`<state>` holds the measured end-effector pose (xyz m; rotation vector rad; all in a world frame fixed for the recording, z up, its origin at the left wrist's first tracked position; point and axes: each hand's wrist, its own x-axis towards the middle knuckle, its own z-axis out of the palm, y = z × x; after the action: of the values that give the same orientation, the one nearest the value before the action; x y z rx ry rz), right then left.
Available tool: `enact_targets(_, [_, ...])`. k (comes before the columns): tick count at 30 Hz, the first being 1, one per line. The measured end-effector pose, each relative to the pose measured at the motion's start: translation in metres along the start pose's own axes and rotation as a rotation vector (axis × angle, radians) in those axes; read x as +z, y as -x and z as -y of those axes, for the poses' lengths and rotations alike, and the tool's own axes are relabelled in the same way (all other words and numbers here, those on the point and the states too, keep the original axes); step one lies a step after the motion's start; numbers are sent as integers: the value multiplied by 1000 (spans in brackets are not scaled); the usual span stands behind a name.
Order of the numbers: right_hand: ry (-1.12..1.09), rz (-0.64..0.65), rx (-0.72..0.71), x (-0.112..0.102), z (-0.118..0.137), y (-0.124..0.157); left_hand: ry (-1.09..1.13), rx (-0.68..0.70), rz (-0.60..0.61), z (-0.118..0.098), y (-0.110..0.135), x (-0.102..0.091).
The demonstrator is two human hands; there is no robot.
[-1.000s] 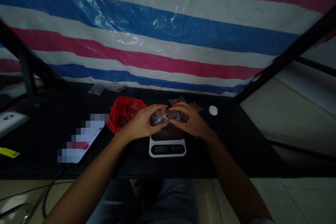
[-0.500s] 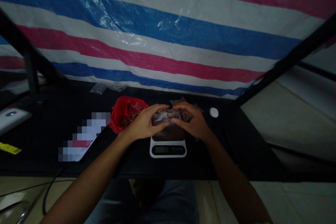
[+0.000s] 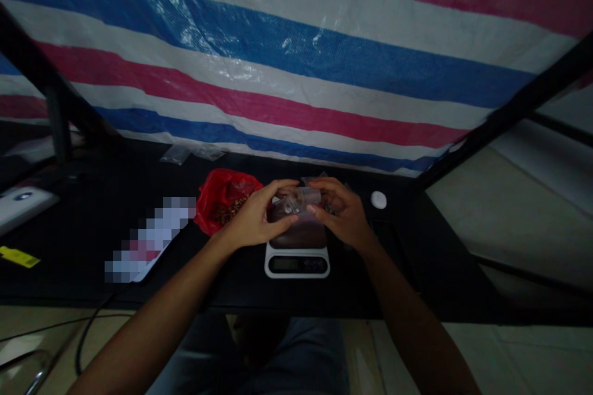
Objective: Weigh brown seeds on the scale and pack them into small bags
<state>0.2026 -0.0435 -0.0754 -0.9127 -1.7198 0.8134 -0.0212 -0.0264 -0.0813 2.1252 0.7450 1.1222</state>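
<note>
A small clear plastic bag point(image 3: 303, 197) is held between my two hands above a kitchen scale point(image 3: 296, 264) with a white body and a dark display. My left hand point(image 3: 254, 213) grips the bag's left side, thumb and fingers curled round it. On the other side my right hand point(image 3: 340, 210) pinches the bag's right edge. What is inside the bag is too dim to make out. Just left of my left hand sits a red plastic bag point(image 3: 208, 197), its mouth wide, with small brown pieces point(image 3: 227, 213) inside.
More clear bags point(image 3: 319, 178) lie behind my right hand, partly hidden. Flat empty bags point(image 3: 176, 153) rest near the striped sheet point(image 3: 287, 99). A round white object point(image 3: 378, 199) and a dark flat phone-like object point(image 3: 393, 247) are at right. A power strip-like shape point(image 3: 157, 244), blurred out, lies left.
The clear bag has shifted slightly in my fingers, and its upper part looks more folded over. Both hands stay above the scale.
</note>
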Motion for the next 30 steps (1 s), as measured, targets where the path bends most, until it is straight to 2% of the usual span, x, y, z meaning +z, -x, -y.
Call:
enact_targets(5, [-44, 15, -29, -2, 2, 1, 44, 24, -43, 1, 0, -1])
enact_targets(11, [206, 13, -199, -6, 6, 0, 7, 57, -56, 1, -1, 0])
enact_targets(22, [390, 16, -285, -8, 14, 2, -12, 81, -51, 1, -1, 1])
enact_targets(24, [363, 17, -280, -8, 14, 2, -1, 72, -56, 2, 0, 2])
enact_targets(26, [268, -50, -237, -9, 12, 1, 33, 51, -85, 3, 0, 2])
enact_targets(28, [161, -129, -172, -11, 9, 1, 70, 8, -145, 5, -2, 2])
enact_targets(30, [127, -131, -114, -14, 6, 0, 69, -41, -243, 7, -4, 0])
